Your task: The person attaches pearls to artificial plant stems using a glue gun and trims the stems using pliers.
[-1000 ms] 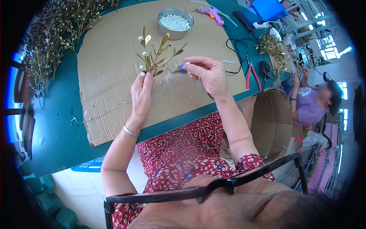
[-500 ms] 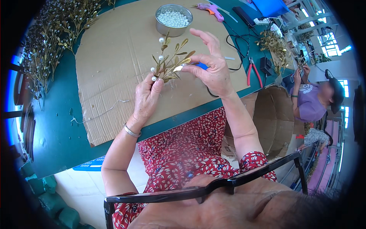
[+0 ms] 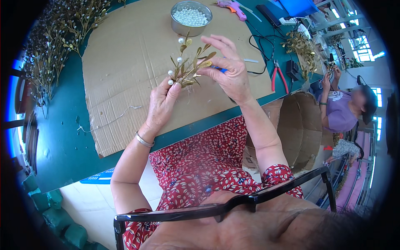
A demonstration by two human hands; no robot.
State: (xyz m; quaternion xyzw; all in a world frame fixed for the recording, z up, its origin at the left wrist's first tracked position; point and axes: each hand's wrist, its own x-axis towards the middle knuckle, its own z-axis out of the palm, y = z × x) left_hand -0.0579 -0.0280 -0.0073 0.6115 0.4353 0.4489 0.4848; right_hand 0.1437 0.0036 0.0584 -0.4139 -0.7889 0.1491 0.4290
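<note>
An artificial sprig with gold leaves (image 3: 194,66) and several white pearl beads stands upright above the cardboard. My left hand (image 3: 161,104) pinches its lower end between thumb and fingers, just below the lowest pearls. On the right side of the sprig, my right hand (image 3: 230,75) closes thumb and forefinger on a gold leaf, the other fingers lifted. Part of a blue object shows behind that hand; its kind is hidden. Beyond the sprig, a round metal bowl (image 3: 182,29) holds loose white pearl beads.
A cardboard sheet (image 3: 121,62) covers much of the green table (image 3: 62,154). Finished-looking sprigs (image 3: 50,46) pile up at far left. A pink glue gun (image 3: 235,9), cables and red-handled pliers (image 3: 279,79) lie right. A co-worker (image 3: 341,108) sits farther right, beside a cardboard box (image 3: 300,129).
Both hands stay on the sprig, which has shifted slightly to the right. My right thumb and forefinger have moved a little against the leaves. The whole view has shifted slightly.
</note>
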